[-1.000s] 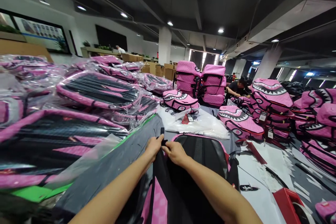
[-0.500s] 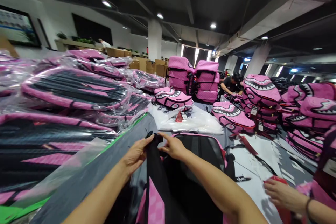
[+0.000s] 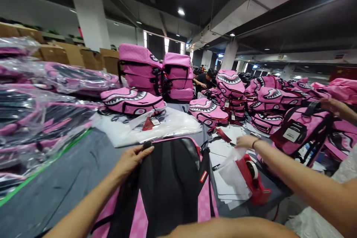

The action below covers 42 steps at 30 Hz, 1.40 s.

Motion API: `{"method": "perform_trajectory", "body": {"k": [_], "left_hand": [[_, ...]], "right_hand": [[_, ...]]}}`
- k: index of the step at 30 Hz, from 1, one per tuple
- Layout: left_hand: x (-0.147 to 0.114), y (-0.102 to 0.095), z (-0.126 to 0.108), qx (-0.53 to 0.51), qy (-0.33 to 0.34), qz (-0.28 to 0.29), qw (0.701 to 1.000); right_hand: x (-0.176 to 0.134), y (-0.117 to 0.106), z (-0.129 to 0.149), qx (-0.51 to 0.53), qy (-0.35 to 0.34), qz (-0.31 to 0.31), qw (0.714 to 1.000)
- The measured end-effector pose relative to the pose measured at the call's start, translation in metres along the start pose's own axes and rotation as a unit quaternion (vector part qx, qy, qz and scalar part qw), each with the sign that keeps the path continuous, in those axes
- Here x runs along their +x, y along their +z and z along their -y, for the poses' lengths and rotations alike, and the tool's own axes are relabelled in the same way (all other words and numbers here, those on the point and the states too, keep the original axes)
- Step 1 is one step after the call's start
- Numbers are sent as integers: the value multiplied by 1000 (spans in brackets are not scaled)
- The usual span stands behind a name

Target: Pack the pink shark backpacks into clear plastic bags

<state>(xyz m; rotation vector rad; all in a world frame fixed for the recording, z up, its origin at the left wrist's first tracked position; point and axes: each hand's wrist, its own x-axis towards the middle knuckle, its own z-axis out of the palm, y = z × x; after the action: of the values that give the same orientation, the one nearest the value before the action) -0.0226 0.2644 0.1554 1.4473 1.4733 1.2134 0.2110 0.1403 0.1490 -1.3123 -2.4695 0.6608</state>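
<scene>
A pink and black backpack (image 3: 170,178) lies in front of me with its black padded back panel and shoulder straps facing up. My left hand (image 3: 133,159) is closed on the black strap at the backpack's upper left corner, thumb and fingers pinching it. My right forearm (image 3: 228,227) crosses low over the backpack's bottom end, blurred; the hand itself is cut off by the lower frame edge. A small red label (image 3: 203,176) shows on the right shoulder strap.
A co-worker's hand (image 3: 245,143) holds thin white sheeting beside a red tape dispenser (image 3: 255,182). Plastic-wrapped backpacks (image 3: 55,119) pile up at left. A shark-mouth backpack (image 3: 132,101) lies on clear bags (image 3: 178,126); stacked pink backpacks (image 3: 141,68) stand behind. Another backpack (image 3: 301,130) is at right.
My right hand has left the strap top and dropped toward the bottom edge. My left hand still grips the strap. The view has turned right; the co-worker's hand has moved off the tape dispenser.
</scene>
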Motion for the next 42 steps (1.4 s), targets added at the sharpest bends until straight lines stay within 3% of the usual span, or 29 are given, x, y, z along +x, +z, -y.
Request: {"method": "perform_trajectory", "body": {"k": [2,4,7,9,11,14,16,19,23,26,30,33,38,42], "left_hand": [[4,22,14,73,19,-12,997],[4,33,20,119,39,-42,991],[2,38,14,191,113,-80,972],[3,47,3,229,206,-45,950],[6,67,-9,228,291,35,928],[11,107,-26,187,357,136,905],[12,132,-37,170,379,152,897],[12,150,-50,153,408,133,890],[10,140,-58,169,465,163,854],[5,123,-60,198,489,171,832],[-2,111,-61,242,530,132,802],[-1,109,-64,262,547,98,789],[-8,111,-62,265,528,64,804],[-51,113,-35,241,461,52,852]], "right_hand": [[-14,-28,-24,-2,30,-18,999],[-15,-63,-53,-4,121,-83,989],[5,-101,-95,30,333,-174,926],[26,-110,-111,59,391,-184,900],[44,-111,-114,60,376,-208,901],[51,-111,-94,44,274,-337,900],[40,-113,-72,45,152,-395,905],[15,-111,-42,47,53,-372,925],[-2,-107,-29,38,45,-342,938],[4,-116,-35,55,43,-365,928],[16,-134,-41,99,39,-399,911],[18,-139,-37,91,17,-361,928],[13,-136,-42,93,20,-324,941],[30,-125,-62,169,14,-264,949]]}}
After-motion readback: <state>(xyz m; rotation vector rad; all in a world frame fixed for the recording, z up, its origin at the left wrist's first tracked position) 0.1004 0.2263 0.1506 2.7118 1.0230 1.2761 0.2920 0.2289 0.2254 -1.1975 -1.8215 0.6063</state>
